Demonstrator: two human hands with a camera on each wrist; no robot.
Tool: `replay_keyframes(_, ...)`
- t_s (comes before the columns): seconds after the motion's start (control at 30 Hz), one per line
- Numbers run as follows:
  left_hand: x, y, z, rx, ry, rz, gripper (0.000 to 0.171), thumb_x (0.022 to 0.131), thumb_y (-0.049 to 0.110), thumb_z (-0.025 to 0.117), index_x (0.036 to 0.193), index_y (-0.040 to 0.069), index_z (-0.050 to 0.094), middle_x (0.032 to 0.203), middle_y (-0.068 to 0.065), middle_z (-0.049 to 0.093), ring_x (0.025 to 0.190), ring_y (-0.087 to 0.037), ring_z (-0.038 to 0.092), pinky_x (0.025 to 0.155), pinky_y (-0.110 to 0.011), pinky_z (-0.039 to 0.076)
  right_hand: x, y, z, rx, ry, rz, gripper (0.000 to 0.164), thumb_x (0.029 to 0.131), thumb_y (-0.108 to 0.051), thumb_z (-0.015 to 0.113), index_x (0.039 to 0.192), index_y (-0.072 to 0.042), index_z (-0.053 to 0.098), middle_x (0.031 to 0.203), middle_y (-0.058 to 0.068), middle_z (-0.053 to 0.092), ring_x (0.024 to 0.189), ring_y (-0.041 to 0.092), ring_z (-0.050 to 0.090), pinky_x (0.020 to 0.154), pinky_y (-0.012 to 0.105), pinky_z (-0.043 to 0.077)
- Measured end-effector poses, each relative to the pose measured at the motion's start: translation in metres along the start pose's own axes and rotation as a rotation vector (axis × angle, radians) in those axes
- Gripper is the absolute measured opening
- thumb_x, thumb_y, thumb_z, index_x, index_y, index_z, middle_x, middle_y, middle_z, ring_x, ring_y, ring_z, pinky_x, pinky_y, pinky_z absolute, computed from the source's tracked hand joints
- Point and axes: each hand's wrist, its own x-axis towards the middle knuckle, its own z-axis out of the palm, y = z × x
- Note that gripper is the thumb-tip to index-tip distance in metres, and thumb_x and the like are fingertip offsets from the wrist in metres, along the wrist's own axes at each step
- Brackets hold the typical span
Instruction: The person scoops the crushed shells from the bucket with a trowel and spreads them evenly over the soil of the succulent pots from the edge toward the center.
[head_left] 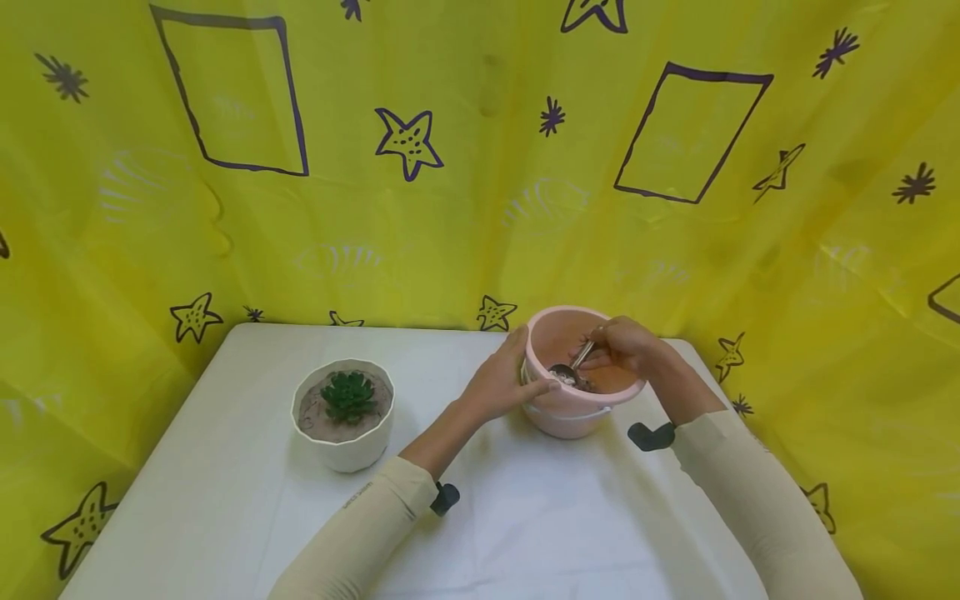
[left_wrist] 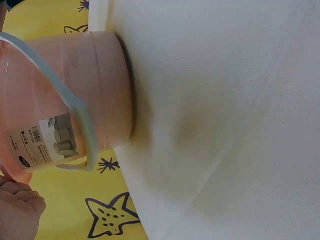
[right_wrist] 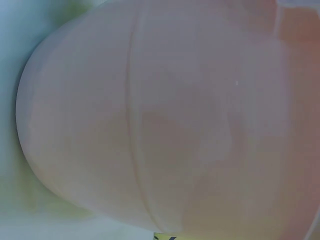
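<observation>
A pink plastic bucket point(head_left: 570, 417) stands at the right back of the table, its pale handle hanging down. My left hand point(head_left: 501, 375) grips its rim from the left, thumb along the front edge. In the left wrist view, the left hand point(left_wrist: 20, 209) shows at the rim, and a printed label point(left_wrist: 42, 140) faces the camera. My right hand point(head_left: 626, 346) reaches in over the far right rim and holds a metal spoon point(head_left: 583, 353) by its handle. The spoon's bowl points down-left inside, with whitish bits near it. The bucket's wall point(right_wrist: 175, 125) fills the right wrist view.
A white faceted pot point(head_left: 348, 452) with a green succulent point(head_left: 349, 397) in greyish soil stands on the left of the table. White cloth point(head_left: 525, 533) covers the table. Behind it hangs a yellow curtain point(head_left: 480, 225) with dark star drawings.
</observation>
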Motion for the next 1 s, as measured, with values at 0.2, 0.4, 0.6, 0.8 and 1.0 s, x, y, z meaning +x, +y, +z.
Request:
replay_keyframes(0.2, -0.001, 0.001, 0.000, -0.002, -0.005, -0.006, 0.107, 0.091, 0.048, 0.080, 0.169, 0.012, 0.017, 0.172, -0.010, 0.026, 0.154, -0.032, 0.034, 0.119, -0.055, 0.036, -0.002, -0.003, -0.001, 0.034, 0.018, 0.008, 0.025, 0.108, 0.006, 0.035, 0.118, 0.023, 0.051, 0.091, 0.022, 0.076, 0.077, 0.030, 0.079, 0.074, 0.037, 0.064)
replay_keyframes(0.4, -0.001, 0.002, 0.000, -0.016, -0.003, -0.015, 0.107, 0.091, 0.048, 0.080, 0.170, 0.013, 0.017, 0.172, -0.010, 0.027, 0.153, -0.032, 0.035, 0.118, -0.055, 0.037, -0.008, -0.007, -0.010, 0.087, -0.078, -0.026, 0.035, 0.111, 0.003, 0.030, 0.100, 0.014, 0.062, 0.090, 0.021, 0.076, 0.080, 0.029, 0.079, 0.077, 0.035, 0.063)
replay_keyframes(0.6, 0.001, 0.000, 0.001, -0.006, -0.002, -0.020, 0.108, 0.091, 0.050, 0.079, 0.170, 0.013, 0.016, 0.173, -0.010, 0.025, 0.153, -0.032, 0.035, 0.119, -0.054, 0.037, -0.008, -0.011, -0.011, 0.108, -0.034, -0.003, 0.031, 0.113, -0.002, 0.032, 0.104, 0.013, 0.058, 0.089, 0.020, 0.076, 0.080, 0.027, 0.078, 0.080, 0.036, 0.063)
replay_keyframes(0.8, 0.001, 0.000, 0.001, 0.005, -0.008, -0.022, 0.108, 0.091, 0.049, 0.079, 0.170, 0.012, 0.014, 0.173, -0.010, 0.022, 0.154, -0.032, 0.032, 0.120, -0.053, 0.035, -0.010, -0.013, -0.011, 0.124, 0.033, 0.034, 0.025, 0.114, -0.002, 0.035, 0.120, 0.015, 0.053, 0.091, 0.018, 0.077, 0.080, 0.028, 0.079, 0.079, 0.036, 0.063)
replay_keyframes(1.0, 0.001, -0.001, 0.001, 0.011, -0.005, -0.014, 0.106, 0.092, 0.048, 0.079, 0.170, 0.014, 0.016, 0.173, -0.008, 0.024, 0.155, -0.030, 0.031, 0.121, -0.053, 0.034, -0.014, -0.014, -0.011, 0.168, 0.040, 0.025, 0.025, 0.114, -0.004, 0.034, 0.119, 0.014, 0.051, 0.090, 0.016, 0.077, 0.080, 0.027, 0.079, 0.081, 0.037, 0.062)
